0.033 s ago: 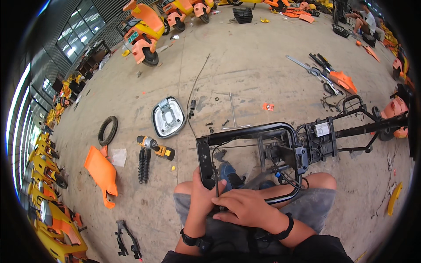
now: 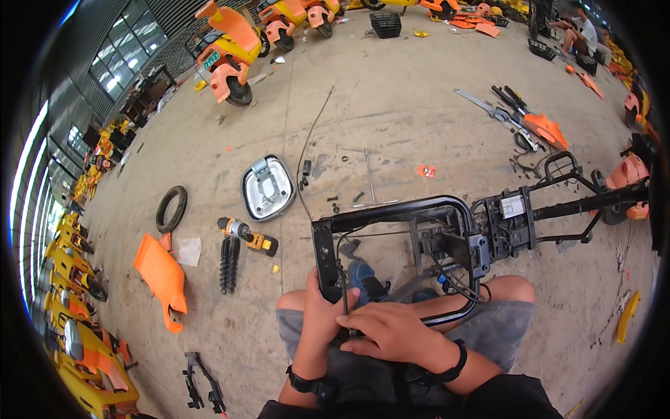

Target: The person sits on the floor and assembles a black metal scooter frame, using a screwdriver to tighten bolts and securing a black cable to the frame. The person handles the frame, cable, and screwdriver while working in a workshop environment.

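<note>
A black scooter frame (image 2: 398, 209) lies across my lap, its near bar end pointing down at my hands. My left hand (image 2: 321, 318) is wrapped round the lower part of the flat black end plate (image 2: 324, 251), thumb on top. A thin black cable (image 2: 344, 286) runs down along that plate to my fingers. My right hand (image 2: 398, 332) comes in from the right, fingers bent and closed at the cable's lower end. Its fingertips partly hide what lies between them.
Left of the frame are a cordless drill (image 2: 251, 237), black shock absorbers (image 2: 229, 264), an orange panel (image 2: 162, 276) and a tire (image 2: 172, 209). Beyond it lie a grey-white cover (image 2: 269, 187) and a T-handle wrench (image 2: 370, 178). A fork part (image 2: 202, 384) lies at lower left. People sit far right.
</note>
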Motion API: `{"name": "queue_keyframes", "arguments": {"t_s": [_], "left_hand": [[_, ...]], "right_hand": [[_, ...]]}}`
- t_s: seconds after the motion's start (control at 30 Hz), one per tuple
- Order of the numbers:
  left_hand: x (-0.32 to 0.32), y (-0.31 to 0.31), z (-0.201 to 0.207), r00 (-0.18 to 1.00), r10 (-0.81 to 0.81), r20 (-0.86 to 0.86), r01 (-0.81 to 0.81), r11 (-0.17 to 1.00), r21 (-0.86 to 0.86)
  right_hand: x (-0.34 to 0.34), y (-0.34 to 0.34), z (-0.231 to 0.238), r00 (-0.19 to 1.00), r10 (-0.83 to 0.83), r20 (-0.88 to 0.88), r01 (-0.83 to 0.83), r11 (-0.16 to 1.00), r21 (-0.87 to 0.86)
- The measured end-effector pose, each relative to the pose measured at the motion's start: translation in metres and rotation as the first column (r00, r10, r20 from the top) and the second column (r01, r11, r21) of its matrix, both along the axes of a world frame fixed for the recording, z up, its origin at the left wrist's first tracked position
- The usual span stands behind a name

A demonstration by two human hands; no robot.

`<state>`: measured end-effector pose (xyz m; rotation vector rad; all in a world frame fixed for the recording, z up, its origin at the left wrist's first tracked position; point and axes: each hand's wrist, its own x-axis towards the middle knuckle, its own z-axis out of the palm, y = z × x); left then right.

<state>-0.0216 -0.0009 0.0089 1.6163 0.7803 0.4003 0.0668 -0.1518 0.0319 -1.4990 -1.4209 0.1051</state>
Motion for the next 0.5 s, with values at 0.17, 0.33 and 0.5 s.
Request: {"name": "queue_keyframes", "arguments": {"t_s": [0.17, 0.33, 0.5], "left_hand": [[0.003, 0.000, 0.000, 0.996, 0.006, 0.092, 0.006, 0.992, -0.125], [-0.001, 0.003, -0.012, 0.982, 0.010, 0.191, 0.029, 0.980, -0.197], [0.000, -0.001, -0.006, 0.981, 0.030, 0.194, 0.026, 0.960, -0.278]], "right_hand": [[0.000, 0.000, -0.003, 0.999, -0.021, -0.028, 0.021, 1.000, 0.005], [-0.005, -0.001, 0.002, 0.990, -0.017, -0.138, 0.016, 1.000, -0.012], [-0.006, -0.001, 0.001, 0.985, -0.018, -0.169, 0.019, 1.000, 0.002]]}}
